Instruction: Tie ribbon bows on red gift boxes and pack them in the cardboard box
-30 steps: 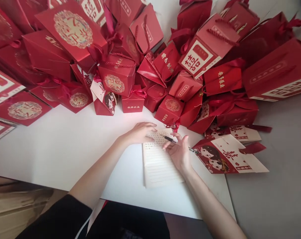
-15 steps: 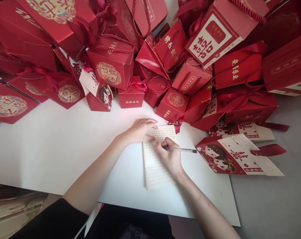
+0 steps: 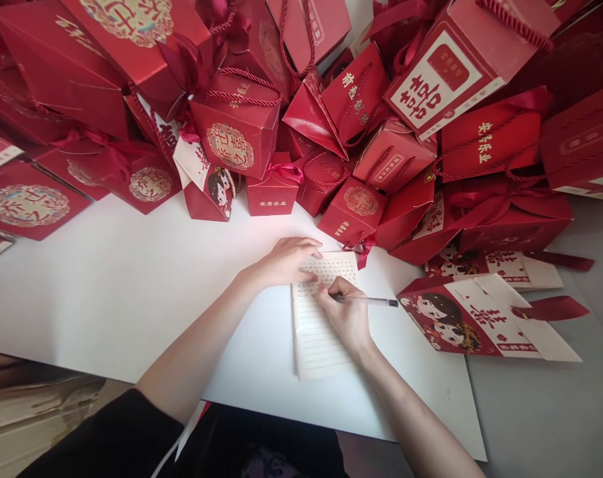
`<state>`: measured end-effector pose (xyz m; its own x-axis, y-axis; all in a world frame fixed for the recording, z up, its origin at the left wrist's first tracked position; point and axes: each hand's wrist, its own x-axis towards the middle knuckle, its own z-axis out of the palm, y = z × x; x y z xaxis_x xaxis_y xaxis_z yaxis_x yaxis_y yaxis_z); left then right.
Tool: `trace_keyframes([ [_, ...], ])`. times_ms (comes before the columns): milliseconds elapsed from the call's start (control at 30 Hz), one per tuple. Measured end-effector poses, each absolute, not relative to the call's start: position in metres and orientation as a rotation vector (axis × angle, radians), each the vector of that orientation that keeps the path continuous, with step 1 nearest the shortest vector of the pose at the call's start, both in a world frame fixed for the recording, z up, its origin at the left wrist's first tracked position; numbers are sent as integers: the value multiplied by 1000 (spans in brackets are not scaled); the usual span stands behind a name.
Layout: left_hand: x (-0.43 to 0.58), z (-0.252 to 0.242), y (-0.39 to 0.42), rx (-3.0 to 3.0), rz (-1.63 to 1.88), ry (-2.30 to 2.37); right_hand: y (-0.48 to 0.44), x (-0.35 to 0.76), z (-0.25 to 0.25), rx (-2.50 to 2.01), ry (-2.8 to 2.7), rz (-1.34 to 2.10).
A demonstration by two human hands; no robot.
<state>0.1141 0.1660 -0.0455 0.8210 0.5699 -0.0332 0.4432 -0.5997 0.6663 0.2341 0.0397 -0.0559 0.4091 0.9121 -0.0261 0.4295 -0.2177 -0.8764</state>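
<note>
A lined notebook lies on the white table, its upper rows filled with small handwriting and its lower lines blank. My right hand grips a pen with a clear barrel and dark cap end that points right. The pen's tip is hidden behind my fingers, near the last written row. My left hand rests at the notebook's upper left edge, thumb and fingers apart, holding nothing.
Many red gift boxes with cords and ribbons are heaped along the back of the white table. At the right, a flat box with cartoon faces overhangs the table's right edge, above a grey surface.
The whole view has shifted slightly, so the boxes, notebook and hands appear a little further right. Both hands keep nearly the same place on the notebook, and the pen stays gripped.
</note>
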Motion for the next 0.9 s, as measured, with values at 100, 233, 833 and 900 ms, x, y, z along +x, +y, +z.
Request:
trace_keyframes([
  [100, 115, -44, 166, 2299, 226, 747, 40, 235, -58, -1818, -1140, 697],
  [233, 115, -41, 165, 2301, 227, 757, 39, 236, -60, -1823, -1175, 682],
  [833, 109, -50, 163, 2179, 460, 733, 40, 314, -55, -1509, -1827, 35],
  [900, 108, -53, 165, 2187, 536, 808, 41, 315, -49, -1487, -1866, -137],
])
